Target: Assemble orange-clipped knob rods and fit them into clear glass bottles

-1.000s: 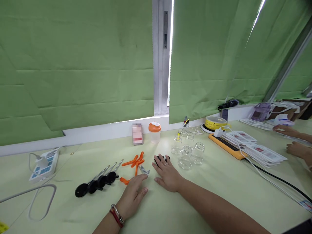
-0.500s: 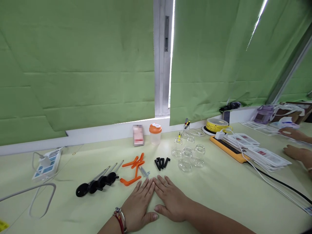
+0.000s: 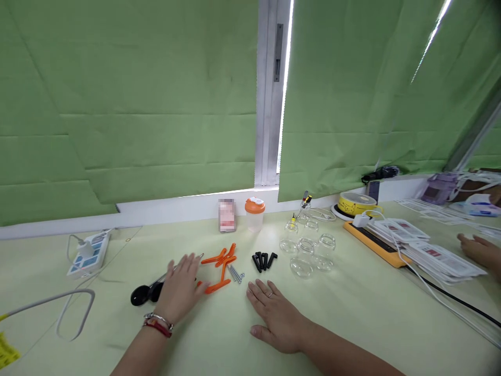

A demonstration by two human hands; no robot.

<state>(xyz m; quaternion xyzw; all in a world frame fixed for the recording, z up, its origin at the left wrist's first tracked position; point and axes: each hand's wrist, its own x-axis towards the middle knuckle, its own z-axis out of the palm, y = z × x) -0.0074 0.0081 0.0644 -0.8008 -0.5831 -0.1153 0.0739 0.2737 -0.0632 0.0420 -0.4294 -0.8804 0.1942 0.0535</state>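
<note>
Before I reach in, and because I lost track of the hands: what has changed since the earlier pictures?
The left hand has moved left from beside the screws and now partly covers the black round-ended rods; whether it touches them is unclear. The right hand has drawn back off the short black pieces and rests on the table. The screws, orange pieces and glass jars look unmoved.

Both hands (image 3: 276,318) palm-down, fingers extended.

I see green blinds (image 3: 156,104) across the far side, daylight slipping past a grey window frame (image 3: 268,104) between them, a white sill (image 3: 188,206) and a pale green tabletop (image 3: 219,334); the far right looks too cluttered to read.
</note>
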